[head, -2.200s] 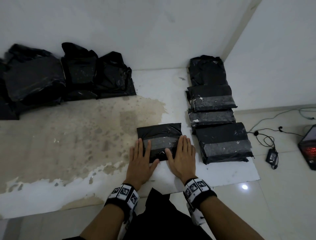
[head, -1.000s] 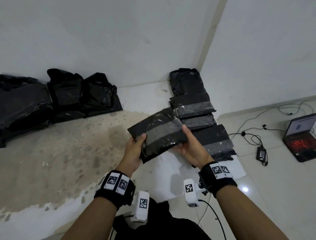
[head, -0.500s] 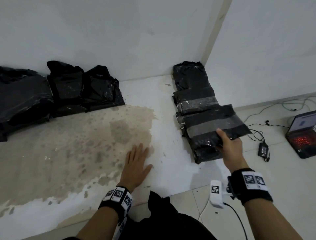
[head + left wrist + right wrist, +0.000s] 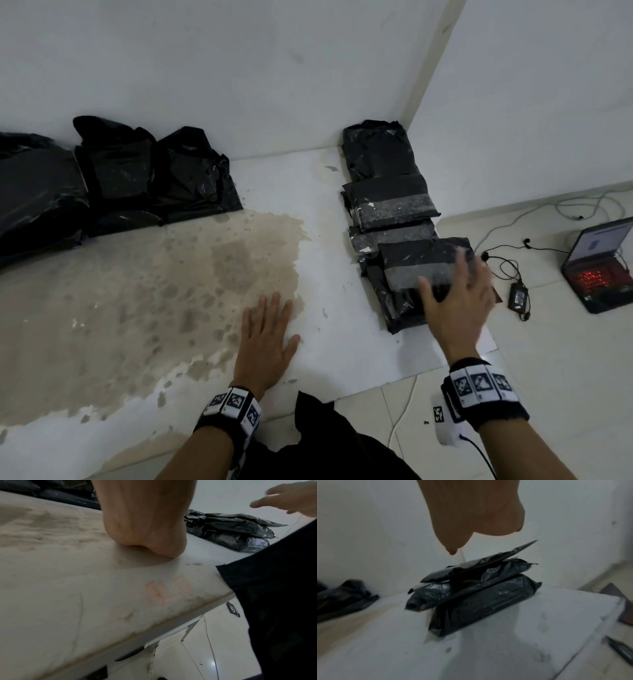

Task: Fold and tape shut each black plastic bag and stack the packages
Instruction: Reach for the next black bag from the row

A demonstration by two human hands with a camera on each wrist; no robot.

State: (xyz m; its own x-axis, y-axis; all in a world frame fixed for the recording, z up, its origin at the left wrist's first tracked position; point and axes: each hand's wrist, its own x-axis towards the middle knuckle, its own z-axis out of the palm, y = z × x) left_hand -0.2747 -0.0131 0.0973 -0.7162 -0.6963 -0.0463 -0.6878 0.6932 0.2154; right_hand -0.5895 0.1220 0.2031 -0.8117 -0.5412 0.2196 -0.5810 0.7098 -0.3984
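1. Half a second ago the right hand (image 4: 455,301) gripped the package (image 4: 424,265); now that package lies on the stack (image 4: 387,205) along the table's (image 4: 342,325) right edge, released.
2. Right hand hovers over the package's near end, fingers spread, holding nothing.
3. Left hand (image 4: 269,337) rests flat on the table near the front edge, fingers straight.
4. Loose bags (image 4: 137,178) sit along the back edge, left.

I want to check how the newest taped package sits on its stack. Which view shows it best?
The right wrist view: the top package lies askew on the one beneath, seen side-on. The head view has it from above, partly behind the right hand. The left wrist view shows only a distant stack edge.
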